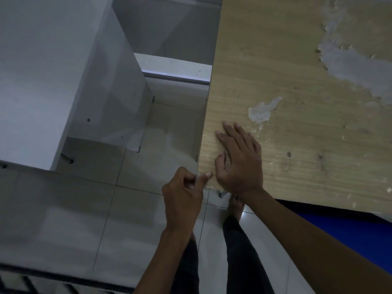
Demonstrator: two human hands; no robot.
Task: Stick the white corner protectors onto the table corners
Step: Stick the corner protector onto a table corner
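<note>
Where veneer peels — wooden table (297,134), tiled floor (63,209).

Head cam looks steeply down, close over table (297,102) corner.

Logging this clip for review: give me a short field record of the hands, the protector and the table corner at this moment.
left hand: pinches a small white corner protector at the table corner
right hand: rests flat on the wooden tabletop, fingers spread
table corner: near-left corner, chipped edge; protector held against it, seating unclear
tabletop surface: veneer peeled in grey patches
beside table: white shelf unit
floor: pale tiles
</note>
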